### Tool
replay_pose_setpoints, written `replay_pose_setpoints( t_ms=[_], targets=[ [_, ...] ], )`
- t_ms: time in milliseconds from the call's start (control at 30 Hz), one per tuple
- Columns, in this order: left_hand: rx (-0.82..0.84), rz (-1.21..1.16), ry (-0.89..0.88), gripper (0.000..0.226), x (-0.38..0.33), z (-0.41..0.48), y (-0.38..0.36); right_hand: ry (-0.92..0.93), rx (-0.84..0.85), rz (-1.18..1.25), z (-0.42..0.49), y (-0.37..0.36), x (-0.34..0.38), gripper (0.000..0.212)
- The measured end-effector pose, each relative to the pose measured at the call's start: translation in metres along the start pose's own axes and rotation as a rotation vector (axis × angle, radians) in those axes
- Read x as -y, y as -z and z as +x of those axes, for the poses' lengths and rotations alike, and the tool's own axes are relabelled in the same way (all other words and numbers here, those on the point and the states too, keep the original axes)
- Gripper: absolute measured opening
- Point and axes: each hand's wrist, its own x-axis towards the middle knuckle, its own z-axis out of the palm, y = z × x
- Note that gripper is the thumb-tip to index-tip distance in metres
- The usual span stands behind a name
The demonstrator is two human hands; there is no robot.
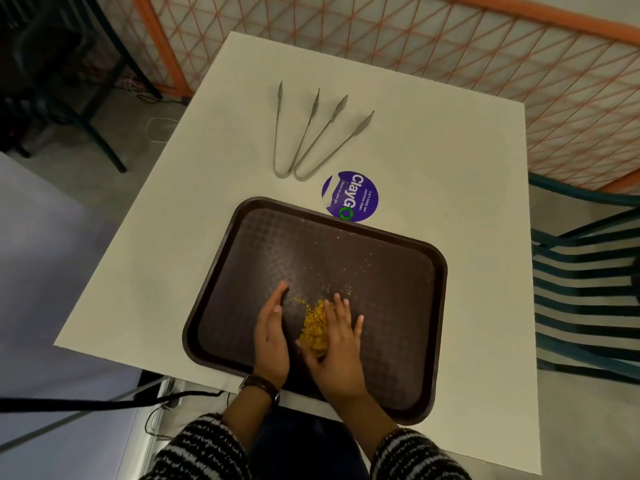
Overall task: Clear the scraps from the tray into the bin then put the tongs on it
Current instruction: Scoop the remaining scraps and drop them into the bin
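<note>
A dark brown tray lies on the white table, near its front edge. A small heap of yellow scraps sits on the tray, with fine crumbs scattered beyond it. My left hand stands on its edge on the tray just left of the heap, fingers straight. My right hand lies flat against the heap's right side, fingers spread. Two metal tongs lie side by side on the table beyond the tray, tips pointing away. No bin is in view.
A round purple sticker is on the white table just past the tray's far rim. An orange mesh fence runs behind the table. A green slatted chair stands at the right; cables lie on the floor at the left.
</note>
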Motion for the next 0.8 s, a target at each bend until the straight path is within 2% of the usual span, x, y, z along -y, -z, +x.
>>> replay_pose_setpoints(
  t_ms=[67, 133, 300, 467, 633, 700, 800],
  targets=[
    [-0.034, -0.037, 0.01, 0.046, -0.002, 0.005, 0.006, -0.021, 0.009, -0.086, 0.007, -0.005, 0.001, 0.094],
    [-0.047, -0.038, 0.004, 0.049, -0.004, 0.009, 0.011, -0.032, 0.011, -0.154, 0.014, -0.01, -0.002, 0.092],
    [-0.064, -0.056, 0.03, 0.047, -0.005, 0.014, 0.018, 0.131, 0.045, -0.313, 0.021, -0.021, -0.006, 0.061],
    [-0.081, -0.027, 0.047, 0.037, -0.003, 0.01, 0.014, 0.142, -0.046, -0.054, 0.024, -0.022, -0.008, 0.037],
    [-0.067, -0.005, 0.041, 0.035, -0.005, 0.005, 0.012, 0.123, -0.171, 0.081, 0.034, -0.015, -0.007, 0.037],
    [-0.051, 0.017, 0.034, 0.035, -0.006, 0.004, 0.014, 0.031, -0.25, 0.198, 0.038, -0.008, 0.004, 0.035],
    [-0.031, 0.066, 0.024, 0.032, -0.009, 0.006, 0.018, -0.385, -0.432, 0.579, 0.046, 0.006, 0.027, 0.026]
  ],
)
